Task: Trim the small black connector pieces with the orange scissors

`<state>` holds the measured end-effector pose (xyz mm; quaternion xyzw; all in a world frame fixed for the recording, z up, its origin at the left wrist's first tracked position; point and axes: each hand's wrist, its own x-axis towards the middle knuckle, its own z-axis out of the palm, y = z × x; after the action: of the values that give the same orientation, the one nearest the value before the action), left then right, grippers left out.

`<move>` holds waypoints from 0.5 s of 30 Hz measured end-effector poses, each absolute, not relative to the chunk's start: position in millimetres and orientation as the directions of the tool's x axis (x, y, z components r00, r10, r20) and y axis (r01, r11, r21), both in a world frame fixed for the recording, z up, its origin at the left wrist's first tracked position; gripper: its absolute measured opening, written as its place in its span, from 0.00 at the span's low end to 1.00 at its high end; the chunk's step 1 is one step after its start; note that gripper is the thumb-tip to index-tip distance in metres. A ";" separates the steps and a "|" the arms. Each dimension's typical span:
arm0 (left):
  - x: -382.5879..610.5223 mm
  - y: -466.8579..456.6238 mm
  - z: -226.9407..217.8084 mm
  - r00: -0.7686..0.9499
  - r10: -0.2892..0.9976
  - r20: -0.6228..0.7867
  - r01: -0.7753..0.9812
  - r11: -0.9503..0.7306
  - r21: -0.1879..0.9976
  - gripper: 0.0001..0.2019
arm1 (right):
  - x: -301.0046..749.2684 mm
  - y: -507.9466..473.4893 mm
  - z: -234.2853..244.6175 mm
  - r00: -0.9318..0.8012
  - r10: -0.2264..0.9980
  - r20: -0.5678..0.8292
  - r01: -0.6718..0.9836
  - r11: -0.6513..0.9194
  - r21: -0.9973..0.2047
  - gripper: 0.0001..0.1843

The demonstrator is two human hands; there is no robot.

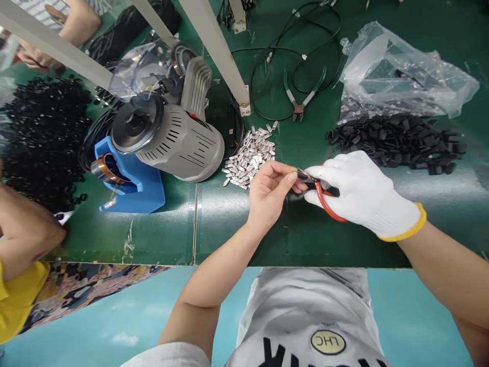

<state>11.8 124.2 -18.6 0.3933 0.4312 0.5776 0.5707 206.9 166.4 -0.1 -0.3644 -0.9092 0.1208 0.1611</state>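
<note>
left hand: bare [269,198], thumb and fingertips pinched together on a small dark piece [303,176] (too small to make out well) at the tip of the pliers.
right hand: white-gloved with a yellow cuff [359,188], wrapped around the red-handled pliers [322,201].
small dark piece: between the two hands, above the green worktop [225,224].
metal parts: a silvery pile [250,155], just beyond the left hand.
black parts: a heap [397,140] beyond the right hand, with a clear plastic bag [405,76] behind it.
green-handled cutters: lying with handles spread [299,108], near black cable [277,51].
left side: a grey machine [183,140] beside a blue tape dispenser [151,196]; farther left, a co-worker's arm [26,224].
</note>
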 end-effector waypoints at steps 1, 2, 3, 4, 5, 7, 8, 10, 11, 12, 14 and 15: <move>11.5 124.2 -18.5 -0.039 0.998 -0.039 -0.319 0.024 0.947 0.12 | 206.9 166.4 0.3 -0.684 0.703 0.194 0.625 0.702 -0.340 0.17; 11.2 124.3 -18.4 -0.041 0.998 -0.041 -0.315 0.026 0.949 0.12 | 206.8 166.5 0.6 -0.685 0.704 0.184 0.627 0.700 -0.343 0.17; 10.9 124.4 -18.4 -0.043 0.998 -0.044 -0.311 0.028 0.950 0.13 | 206.8 166.6 0.7 -0.684 0.706 0.181 0.628 0.697 -0.345 0.17; 10.7 124.6 -18.5 -0.044 0.998 -0.046 -0.307 0.030 0.951 0.13 | 206.7 166.9 0.7 -0.683 0.708 0.182 0.629 0.696 -0.345 0.17; 10.6 124.7 -18.8 -0.043 0.998 -0.047 -0.304 0.032 0.952 0.14 | 206.7 167.2 0.4 -0.680 0.709 0.186 0.631 0.696 -0.343 0.17; 10.7 124.9 -19.8 -0.033 0.998 -0.051 -0.304 0.038 0.952 0.15 | 206.9 168.1 -0.5 -0.674 0.713 0.193 0.639 0.694 -0.332 0.17; 10.8 124.8 -20.4 -0.028 0.998 -0.054 -0.306 0.043 0.951 0.15 | 207.1 168.6 -1.0 -0.671 0.716 0.193 0.645 0.692 -0.323 0.17; 11.4 124.3 -21.9 -0.021 0.998 -0.064 -0.307 0.055 0.950 0.15 | 207.6 169.3 -2.1 -0.673 0.716 0.185 0.654 0.693 -0.303 0.16; 11.8 124.0 -22.7 -0.019 0.997 -0.069 -0.307 0.060 0.950 0.15 | 207.8 169.4 -2.7 -0.675 0.715 0.184 0.656 0.695 -0.293 0.16; 12.2 123.7 -23.4 -0.017 0.997 -0.072 -0.308 0.063 0.949 0.15 | 207.8 169.4 -3.2 -0.677 0.713 0.182 0.658 0.698 -0.283 0.16; 12.8 123.1 -24.7 -0.011 0.997 -0.076 -0.307 0.069 0.949 0.15 | 207.6 168.9 -4.4 -0.682 0.709 0.178 0.662 0.702 -0.261 0.17; 13.1 122.9 -25.3 -0.008 0.997 -0.077 -0.309 0.070 0.948 0.15 | 207.3 168.4 -5.0 -0.684 0.708 0.174 0.665 0.704 -0.251 0.18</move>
<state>13.1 122.9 -25.3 0.3916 0.4390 0.5582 0.5851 207.3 168.4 -5.0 -0.3756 -0.9138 0.0838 0.1298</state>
